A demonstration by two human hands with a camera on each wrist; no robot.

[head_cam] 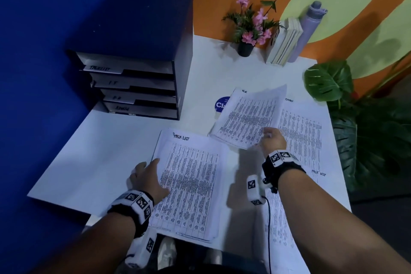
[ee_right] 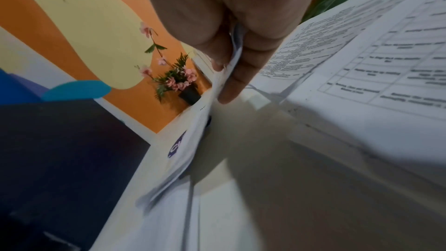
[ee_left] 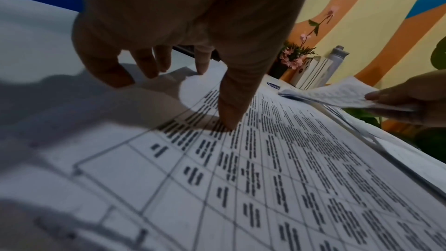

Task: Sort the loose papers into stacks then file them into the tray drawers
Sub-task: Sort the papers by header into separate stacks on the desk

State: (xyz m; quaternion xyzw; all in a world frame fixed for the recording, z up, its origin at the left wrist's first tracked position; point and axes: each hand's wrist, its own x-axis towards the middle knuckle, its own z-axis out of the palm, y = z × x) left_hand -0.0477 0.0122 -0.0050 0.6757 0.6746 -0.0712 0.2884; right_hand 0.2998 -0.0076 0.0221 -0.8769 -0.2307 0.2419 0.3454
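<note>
The "Task List" stack [head_cam: 189, 180] of printed tables lies flat on the white table [head_cam: 100, 151], in front of me. My left hand [head_cam: 155, 176] rests on the stack's left edge, thumb pressing the top sheet [ee_left: 277, 159] and fingers [ee_left: 149, 64] straight. My right hand [head_cam: 270, 138] pinches the near edge of the "HR" stack [head_cam: 249, 118] and holds it tilted above the table; thumb and fingers [ee_right: 229, 87] clamp that HR stack [ee_right: 193, 140]. An "Admin" stack [head_cam: 300, 131] lies under it to the right. The dark tray drawers [head_cam: 133, 87] stand back left, with handwritten labels.
Another "Task List" sheet [head_cam: 280, 218] lies under my right forearm. Along the back wall stand a flower pot [head_cam: 245, 48], leaning books [head_cam: 284, 44] and a grey bottle [head_cam: 309, 29]. A big-leaved plant [head_cam: 329, 80] borders the table's right edge. A blue round sticker [head_cam: 221, 104] shows beside the HR stack.
</note>
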